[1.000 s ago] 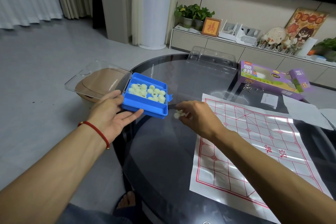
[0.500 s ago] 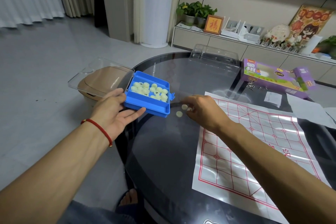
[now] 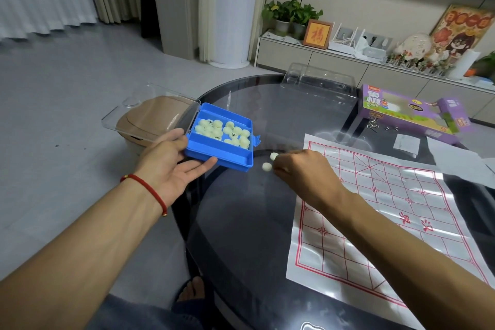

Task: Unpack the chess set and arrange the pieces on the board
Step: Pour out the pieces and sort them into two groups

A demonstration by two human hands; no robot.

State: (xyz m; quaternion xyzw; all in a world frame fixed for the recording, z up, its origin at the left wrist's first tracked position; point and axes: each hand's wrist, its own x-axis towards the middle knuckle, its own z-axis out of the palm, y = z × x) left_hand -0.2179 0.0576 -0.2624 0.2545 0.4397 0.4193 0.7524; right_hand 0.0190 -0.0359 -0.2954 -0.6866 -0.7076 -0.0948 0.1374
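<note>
The left hand (image 3: pixel 171 166) holds up the blue box (image 3: pixel 222 139) at the left edge of the dark round tabletop (image 3: pixel 241 222), thumb on its side and straight fingers under it. Many pale round pieces (image 3: pixel 222 131) sit in the box. The right hand (image 3: pixel 302 171) curls its fingers at two pale pieces (image 3: pixel 267 162) on the tabletop; I cannot tell if it pinches them. The paper board (image 3: pixel 388 211) with red lines lies flat near the right edge.
</note>
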